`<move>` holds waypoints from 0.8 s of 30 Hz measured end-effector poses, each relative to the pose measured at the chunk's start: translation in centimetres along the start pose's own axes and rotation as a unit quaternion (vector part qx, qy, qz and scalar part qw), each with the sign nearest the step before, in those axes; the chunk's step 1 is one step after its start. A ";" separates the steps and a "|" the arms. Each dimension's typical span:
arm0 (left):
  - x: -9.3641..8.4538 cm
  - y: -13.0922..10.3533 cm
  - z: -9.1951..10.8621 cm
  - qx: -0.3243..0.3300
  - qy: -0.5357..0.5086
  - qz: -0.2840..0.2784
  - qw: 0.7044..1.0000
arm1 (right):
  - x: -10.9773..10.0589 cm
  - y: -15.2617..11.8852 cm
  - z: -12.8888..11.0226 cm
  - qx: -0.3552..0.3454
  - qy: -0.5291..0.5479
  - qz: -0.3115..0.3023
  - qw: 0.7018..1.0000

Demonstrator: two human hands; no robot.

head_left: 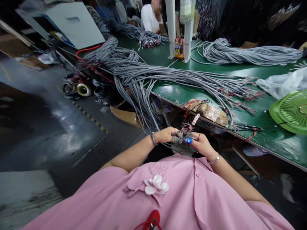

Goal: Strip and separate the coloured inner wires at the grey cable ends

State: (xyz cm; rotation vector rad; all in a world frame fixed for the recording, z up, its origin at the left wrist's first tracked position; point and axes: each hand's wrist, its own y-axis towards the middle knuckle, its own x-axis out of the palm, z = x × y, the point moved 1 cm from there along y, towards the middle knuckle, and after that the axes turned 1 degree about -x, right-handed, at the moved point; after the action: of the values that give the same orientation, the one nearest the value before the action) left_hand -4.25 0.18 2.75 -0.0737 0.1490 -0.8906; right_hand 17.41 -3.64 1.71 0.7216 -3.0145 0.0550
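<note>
My left hand [168, 135], with a metal watch band at its wrist, is closed on the ends of grey cables, a grey wrap on a finger. Close beside it on the right, my right hand [200, 143] has its fingers closed on the same cable ends, a blue cover on one digit. Thin coloured wires [187, 127] fan out between and above the hands. Just beyond them, a taped cardboard block [212, 112] lies at the table's edge. A bundle of grey cables [141, 99] hangs over the edge to the left of the hands.
The green table [168, 91] carries long grey cables and a coiled bundle [251, 55]. A green fan [294, 111] and a plastic bag [285, 83] are at right, pliers [249, 127] near the edge. White posts [171, 28] rise behind. A person [149, 17] is beyond the table.
</note>
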 end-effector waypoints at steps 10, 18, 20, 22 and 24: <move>1.1 -0.8 0.1 0.131 0.275 0.131 0.943 | 0.2 -0.2 1.5 0.059 0.186 0.152 0.969; -0.5 -2.1 0.3 0.027 -0.025 0.075 0.997 | -4.8 0.7 2.9 0.049 0.222 0.330 0.916; -0.7 -2.2 -0.1 0.034 -0.088 0.137 0.986 | -4.8 0.5 3.1 0.047 0.175 0.280 0.943; -0.7 -2.2 -0.6 0.047 -0.126 0.182 0.974 | -4.0 0.1 3.2 0.060 0.109 0.194 0.973; -0.5 -2.1 -0.8 0.052 -0.135 0.202 0.969 | -3.0 -0.1 2.9 0.068 0.049 0.108 0.991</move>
State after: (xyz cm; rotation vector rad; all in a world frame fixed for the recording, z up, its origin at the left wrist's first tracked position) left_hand -6.30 -0.69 2.25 -0.0638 -0.1347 -0.4733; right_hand 20.05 -2.54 -1.28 0.3842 -3.0020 0.2972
